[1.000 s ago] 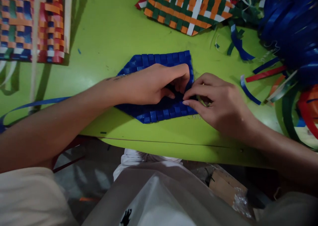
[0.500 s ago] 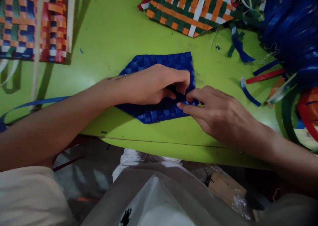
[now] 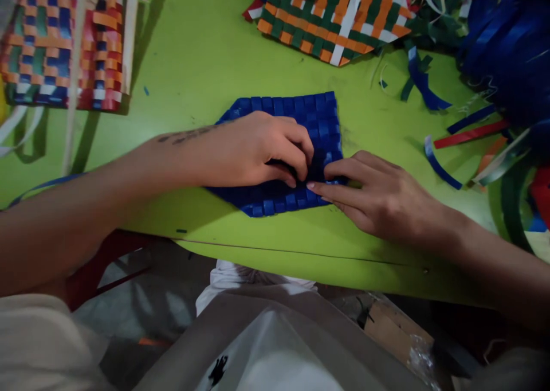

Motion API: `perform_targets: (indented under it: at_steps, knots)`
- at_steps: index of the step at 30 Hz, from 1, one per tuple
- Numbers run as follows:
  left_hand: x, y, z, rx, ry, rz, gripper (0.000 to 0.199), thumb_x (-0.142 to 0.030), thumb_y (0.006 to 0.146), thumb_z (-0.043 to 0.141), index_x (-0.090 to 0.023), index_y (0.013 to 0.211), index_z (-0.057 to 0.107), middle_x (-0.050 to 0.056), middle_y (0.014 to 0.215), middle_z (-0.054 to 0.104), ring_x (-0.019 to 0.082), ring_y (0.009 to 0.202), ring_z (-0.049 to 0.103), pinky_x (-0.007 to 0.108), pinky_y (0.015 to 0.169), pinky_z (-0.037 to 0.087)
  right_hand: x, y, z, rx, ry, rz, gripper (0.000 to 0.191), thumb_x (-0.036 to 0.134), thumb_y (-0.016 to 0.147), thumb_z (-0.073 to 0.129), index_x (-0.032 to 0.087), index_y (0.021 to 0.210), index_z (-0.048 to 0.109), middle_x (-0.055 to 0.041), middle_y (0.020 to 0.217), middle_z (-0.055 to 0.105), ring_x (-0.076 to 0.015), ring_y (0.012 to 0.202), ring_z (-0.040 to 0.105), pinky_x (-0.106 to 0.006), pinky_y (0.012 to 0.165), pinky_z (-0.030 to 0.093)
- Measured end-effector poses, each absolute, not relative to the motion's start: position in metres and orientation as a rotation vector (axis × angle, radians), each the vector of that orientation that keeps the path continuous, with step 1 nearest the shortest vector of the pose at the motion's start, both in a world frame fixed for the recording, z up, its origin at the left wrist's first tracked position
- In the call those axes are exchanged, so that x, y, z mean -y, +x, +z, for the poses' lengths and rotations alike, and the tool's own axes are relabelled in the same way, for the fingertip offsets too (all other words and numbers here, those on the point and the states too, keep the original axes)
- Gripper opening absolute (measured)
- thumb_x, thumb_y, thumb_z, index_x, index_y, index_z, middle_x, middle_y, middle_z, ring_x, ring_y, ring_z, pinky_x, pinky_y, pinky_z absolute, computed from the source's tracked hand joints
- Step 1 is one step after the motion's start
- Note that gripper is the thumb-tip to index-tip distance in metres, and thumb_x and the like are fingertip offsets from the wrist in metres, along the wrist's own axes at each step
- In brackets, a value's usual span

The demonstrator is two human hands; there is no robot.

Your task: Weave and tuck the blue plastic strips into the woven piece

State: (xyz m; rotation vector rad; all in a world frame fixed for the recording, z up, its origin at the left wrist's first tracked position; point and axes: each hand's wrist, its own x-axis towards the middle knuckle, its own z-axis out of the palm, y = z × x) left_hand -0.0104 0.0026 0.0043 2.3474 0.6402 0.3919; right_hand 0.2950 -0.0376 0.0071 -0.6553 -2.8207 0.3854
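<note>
A blue woven mat (image 3: pixel 320 113) of plastic strips, with pointed corners at its left side, lies on the green table. My left hand (image 3: pixel 275 147) rests over its middle, fingers curled and thumb tip close to the fingertips; anything between them is hidden. At the mat's lower right edge, my right hand (image 3: pixel 369 193) grips the weave, with thumb and index finger around that corner. A loose blue strip (image 3: pixel 47 183) shows beyond my left forearm; where it leads is covered by the arm.
An orange, green and white woven piece (image 3: pixel 335 21) lies at the back. Another multicoloured woven piece (image 3: pixel 51 47) with pale sticks sits at the left. A big blue strip bundle (image 3: pixel 507 53) and scattered offcuts (image 3: pixel 442 164) occupy the right. The table's front edge (image 3: pixel 301 253) is near my lap.
My left hand has moved left and slightly down over the mat, away from its right edge, uncovering more weave there. My right hand has stayed at the lower right corner.
</note>
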Motion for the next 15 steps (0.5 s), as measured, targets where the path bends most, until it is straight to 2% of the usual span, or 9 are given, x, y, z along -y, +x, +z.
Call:
perform_targets:
  at_steps: [6, 11, 15]
  knots:
    - [0.005, -0.011, 0.006, -0.653, 2.45, 0.305, 0.031, -0.038, 0.116, 0.059, -0.038, 0.114, 0.09, 0.0, 0.131, 0.086, 0.025, 0.125, 0.072, 0.042, 0.112, 0.054, 0.035, 0.296, -0.003, 2.709, -0.658, 0.475, 0.031, 0.019, 0.112, 0.067, 0.028, 0.137, 0.083, -0.0105, 0.133, 0.081, -0.0294, 0.114, 0.077, -0.047, 0.1, 0.064]
    - [0.02, -0.009, 0.01, -0.82, 2.354, 0.415, 0.041, -0.029, 0.119, 0.048, -0.036, 0.104, 0.087, -0.004, 0.123, 0.087, 0.02, 0.122, 0.073, 0.032, 0.107, 0.056, 0.033, 0.295, -0.006, 2.654, -0.666, 0.519, 0.027, 0.026, 0.113, 0.069, 0.03, 0.134, 0.085, -0.0098, 0.129, 0.08, -0.0304, 0.116, 0.076, -0.05, 0.101, 0.066]
    - [0.016, -0.01, 0.011, -0.77, 2.35, 0.339, 0.034, -0.035, 0.117, 0.053, -0.037, 0.109, 0.086, -0.006, 0.123, 0.087, 0.02, 0.122, 0.074, 0.03, 0.104, 0.058, 0.032, 0.297, -0.006, 2.677, -0.624, 0.462, 0.026, 0.024, 0.113, 0.067, 0.03, 0.131, 0.086, -0.0101, 0.131, 0.078, -0.0293, 0.115, 0.076, -0.048, 0.099, 0.066]
